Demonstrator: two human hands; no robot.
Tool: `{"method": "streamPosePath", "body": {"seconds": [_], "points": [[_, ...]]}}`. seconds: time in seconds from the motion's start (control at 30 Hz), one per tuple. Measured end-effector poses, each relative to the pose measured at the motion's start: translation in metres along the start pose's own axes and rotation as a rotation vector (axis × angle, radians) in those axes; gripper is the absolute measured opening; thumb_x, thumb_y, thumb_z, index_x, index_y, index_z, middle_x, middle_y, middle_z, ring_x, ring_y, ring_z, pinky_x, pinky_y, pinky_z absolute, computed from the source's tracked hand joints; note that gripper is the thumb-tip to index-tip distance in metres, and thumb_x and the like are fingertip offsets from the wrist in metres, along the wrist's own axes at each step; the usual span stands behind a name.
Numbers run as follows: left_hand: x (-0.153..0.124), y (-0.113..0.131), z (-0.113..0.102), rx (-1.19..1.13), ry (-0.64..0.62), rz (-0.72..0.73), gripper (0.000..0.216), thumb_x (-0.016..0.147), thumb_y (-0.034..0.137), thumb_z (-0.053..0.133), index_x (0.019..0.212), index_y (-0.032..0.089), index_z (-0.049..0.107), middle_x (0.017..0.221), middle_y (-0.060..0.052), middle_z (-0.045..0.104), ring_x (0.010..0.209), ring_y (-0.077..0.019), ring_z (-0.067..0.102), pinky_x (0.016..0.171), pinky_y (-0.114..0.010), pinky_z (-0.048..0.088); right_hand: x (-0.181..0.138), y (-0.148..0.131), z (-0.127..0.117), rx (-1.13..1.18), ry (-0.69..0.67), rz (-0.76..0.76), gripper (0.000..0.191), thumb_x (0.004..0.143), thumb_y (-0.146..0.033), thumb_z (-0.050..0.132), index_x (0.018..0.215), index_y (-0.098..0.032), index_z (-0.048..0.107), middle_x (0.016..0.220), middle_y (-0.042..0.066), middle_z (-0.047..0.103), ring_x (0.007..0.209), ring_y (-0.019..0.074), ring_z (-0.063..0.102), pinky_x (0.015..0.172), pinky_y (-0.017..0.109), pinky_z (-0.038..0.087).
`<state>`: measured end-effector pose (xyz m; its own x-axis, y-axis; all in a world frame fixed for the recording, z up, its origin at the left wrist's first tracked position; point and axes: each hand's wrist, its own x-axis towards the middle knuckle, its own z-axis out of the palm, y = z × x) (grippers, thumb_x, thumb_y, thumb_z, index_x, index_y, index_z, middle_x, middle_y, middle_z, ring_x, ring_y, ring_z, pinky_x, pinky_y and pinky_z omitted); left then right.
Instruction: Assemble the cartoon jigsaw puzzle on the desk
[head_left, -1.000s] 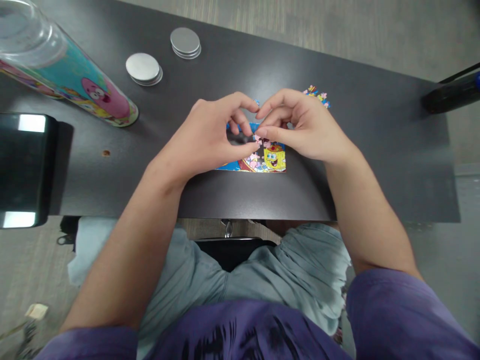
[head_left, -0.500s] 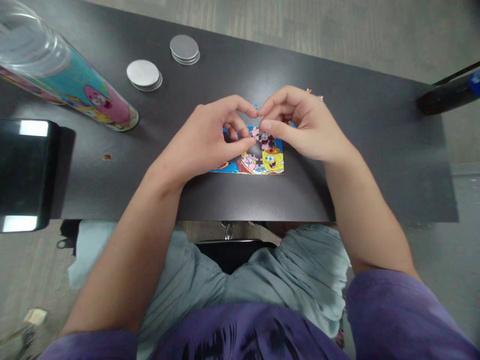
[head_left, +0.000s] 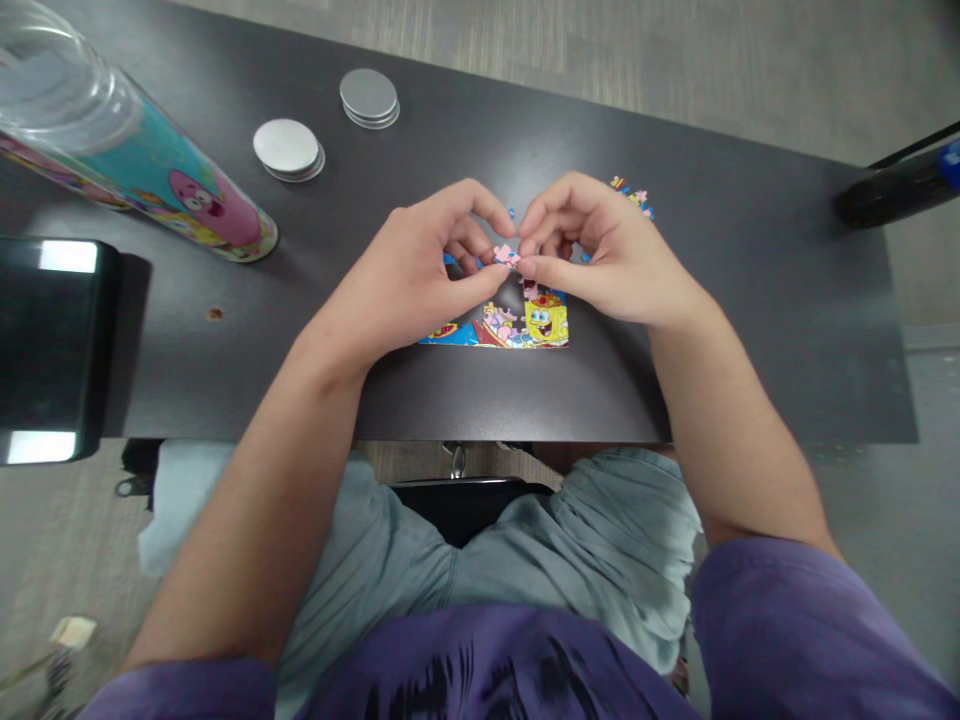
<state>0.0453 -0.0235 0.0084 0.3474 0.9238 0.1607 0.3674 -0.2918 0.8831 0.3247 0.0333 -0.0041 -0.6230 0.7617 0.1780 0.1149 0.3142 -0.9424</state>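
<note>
We've got one pink piece [head_left: 506, 256] pinched between our left hand [head_left: 420, 265] and right hand [head_left: 600, 250], right over one part-built puzzle [head_left: 547, 321]! Two disc stacks [head_left: 286, 148] sit beyond the puzzle's left; the surface [head_left: 765, 290] leaves a narrow near-edge strip, running wide to its right.

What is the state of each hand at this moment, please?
Left hand: apparently holding a pink puzzle piece between thumb and fingers.
Right hand: fingers curled at the same piece; whether it grips cannot be told.
</note>
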Motion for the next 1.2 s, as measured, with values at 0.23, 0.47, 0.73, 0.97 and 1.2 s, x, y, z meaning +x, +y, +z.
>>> {"method": "streamPosePath", "body": {"seconds": [0.23, 0.47, 0.73, 0.97, 1.2], "points": [[0.000, 0.005, -0.003, 0.051, -0.001, -0.040, 0.020, 0.108, 0.054, 0.086, 0.109, 0.034, 0.090, 0.112, -0.005, 0.092, 0.112, -0.0329, 0.086, 0.101, -0.049, 0.074, -0.001, -0.010, 0.002, -0.013, 0.015, 0.081, 0.048, 0.093, -0.055, 0.120, 0.112, -0.033, 0.081, 0.094, -0.001, 0.082, 0.080, 0.0233, 0.076, 0.077, 0.041, 0.063], [0.000, 0.005, -0.006, 0.076, -0.039, -0.066, 0.022, 0.105, 0.053, 0.090, 0.106, 0.032, 0.093, 0.107, -0.005, 0.094, 0.108, -0.0323, 0.087, 0.096, -0.045, 0.073, 0.000, -0.008, -0.004, -0.078, 0.025, 0.058, 0.045, 0.094, -0.055, 0.117, 0.109, -0.031, 0.082, 0.097, 0.001, 0.082, 0.082, 0.0230, 0.071, 0.076, 0.041, 0.059], [-0.001, -0.001, -0.002, 0.031, -0.073, -0.075, 0.026, 0.099, 0.054, 0.098, 0.113, 0.034, 0.090, 0.108, -0.003, 0.096, 0.104, -0.0329, 0.090, 0.097, -0.049, 0.074, 0.001, -0.010, 0.001, -0.036, 0.029, 0.135, 0.062, 0.086, -0.067, 0.124, 0.111, -0.033, 0.079, 0.093, 0.000, 0.081, 0.088, 0.0251, 0.071, 0.077, 0.040, 0.060], [0.000, 0.001, -0.007, 0.081, -0.096, -0.047, 0.023, 0.094, 0.054, 0.098, 0.108, 0.038, 0.088, 0.108, 0.000, 0.096, 0.107, -0.0351, 0.089, 0.099, -0.054, 0.071, -0.001, -0.007, 0.007, -0.071, -0.017, 0.140, 0.048, 0.095, -0.059, 0.114, 0.117, -0.032, 0.081, 0.095, 0.001, 0.083, 0.091, 0.0265, 0.077, 0.078, 0.039, 0.061], [0.000, -0.002, -0.009, 0.148, -0.044, -0.040, 0.021, 0.092, 0.054, 0.096, 0.103, 0.038, 0.087, 0.106, -0.001, 0.092, 0.107, -0.0352, 0.084, 0.099, -0.056, 0.068, 0.000, -0.008, 0.013, -0.114, -0.028, 0.152, 0.037, 0.091, -0.044, 0.110, 0.111, -0.033, 0.082, 0.095, -0.001, 0.087, 0.086, 0.0252, 0.071, 0.072, 0.038, 0.054]]}}
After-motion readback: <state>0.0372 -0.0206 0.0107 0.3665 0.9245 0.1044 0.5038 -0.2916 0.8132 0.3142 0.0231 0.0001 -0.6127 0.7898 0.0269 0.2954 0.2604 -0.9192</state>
